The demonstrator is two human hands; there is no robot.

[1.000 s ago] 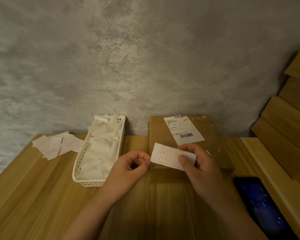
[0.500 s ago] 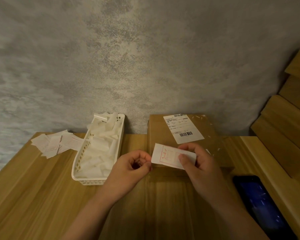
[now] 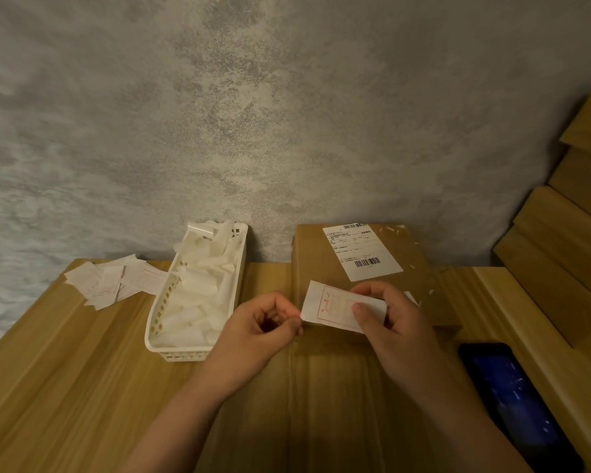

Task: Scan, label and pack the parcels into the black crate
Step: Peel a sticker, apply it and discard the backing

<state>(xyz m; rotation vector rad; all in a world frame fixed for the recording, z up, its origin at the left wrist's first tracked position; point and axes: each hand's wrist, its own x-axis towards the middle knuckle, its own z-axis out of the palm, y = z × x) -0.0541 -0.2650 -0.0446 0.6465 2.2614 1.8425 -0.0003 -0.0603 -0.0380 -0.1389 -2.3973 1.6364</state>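
1. Above the near end of the cardboard parcel [image 3: 359, 268], both hands hold a small white label [image 3: 335, 307] with red print; the parcel lies flat on the wooden table [image 3: 65, 370], its far end at the grey wall.
2. The right hand [image 3: 394, 322] pinches the label's right half, thumb on top, fingers curled behind.
3. The left hand [image 3: 263, 331] is curled, thumb and forefinger nipping the label's left edge.
4. Left of the hands stands a white basket [image 3: 198, 295] of paper scraps; loose labels [image 3: 115, 279] lie further left; a dark phone [image 3: 512, 401] lies at right.

The one head camera looked forward and down, close over the table [image 3: 65, 370]; the wall [image 3: 287, 114] filled everything toward twelve o'clock.
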